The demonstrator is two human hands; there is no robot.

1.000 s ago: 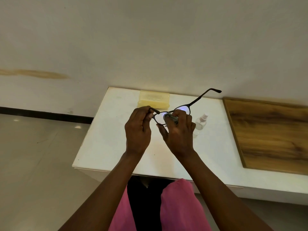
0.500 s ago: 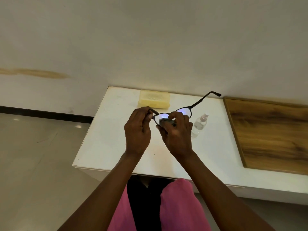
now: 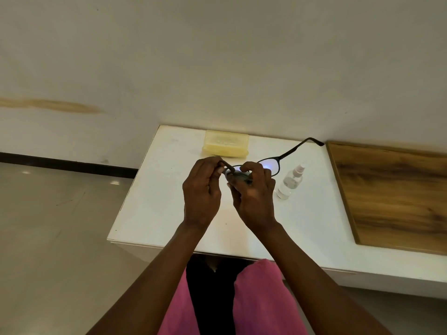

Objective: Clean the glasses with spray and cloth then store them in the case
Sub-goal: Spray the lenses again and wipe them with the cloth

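I see both hands raised together over the white table (image 3: pixel 154 213), close enough that their fingers nearly meet. My left hand (image 3: pixel 202 189) has its thumb and fingers curled, pinching the near end of the black glasses (image 3: pixel 275 163) at the frame's left corner. My right hand (image 3: pixel 254 197) is curled too, pinching a small grey cloth (image 3: pixel 238 177) against the left lens, with the thumb underneath and the fingers bent over the top. The cloth shows only as a crumpled sliver between the two hands.

The glasses are held in the air, clear of the table. The right lens sticks out just beyond my right hand's knuckles, catching a bluish glare, and one temple arm stretches away up and to the right of that hand.

Just to the right of my right hand, a small clear spray bottle (image 3: pixel 290 183) with a pale cap stands upright on the table. Beyond my left hand's fingertips, near the wall, sits the pale yellow case (image 3: pixel 226 146), lid closed. Further right of the bottle lies a wooden board (image 3: pixel 391 197). Below my wrists I see pink-clad legs (image 3: pixel 263 298).
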